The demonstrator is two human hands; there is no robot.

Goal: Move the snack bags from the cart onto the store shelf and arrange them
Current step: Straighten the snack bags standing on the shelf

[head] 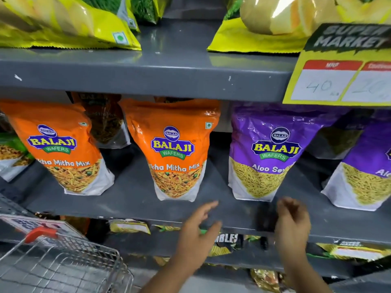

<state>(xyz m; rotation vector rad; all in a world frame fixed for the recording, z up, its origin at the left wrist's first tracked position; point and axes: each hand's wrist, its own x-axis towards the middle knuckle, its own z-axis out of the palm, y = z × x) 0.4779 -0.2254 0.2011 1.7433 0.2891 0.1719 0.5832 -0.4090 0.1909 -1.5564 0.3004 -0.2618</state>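
Two orange Balaji bags, one at the left [63,149] and one in the middle [175,151], stand upright on the grey middle shelf [135,199]. A purple Aloo Sev bag [268,153] stands to their right, and a second purple bag [368,166] is at the far right. My left hand [198,235] hovers open in front of the shelf edge, below the middle orange bag, holding nothing. Just below the purple bag, my right hand [293,223] has its fingers loosely curled and holds nothing. The wire cart [63,263] at lower left shows no bags in its visible part.
Yellow chip bags [69,24] lie on the upper shelf. A yellow price tag [342,68] hangs from that shelf's edge at the right. More packets [224,244] fill the shelf below. The cart's red handle [42,232] is close to the shelf at left.
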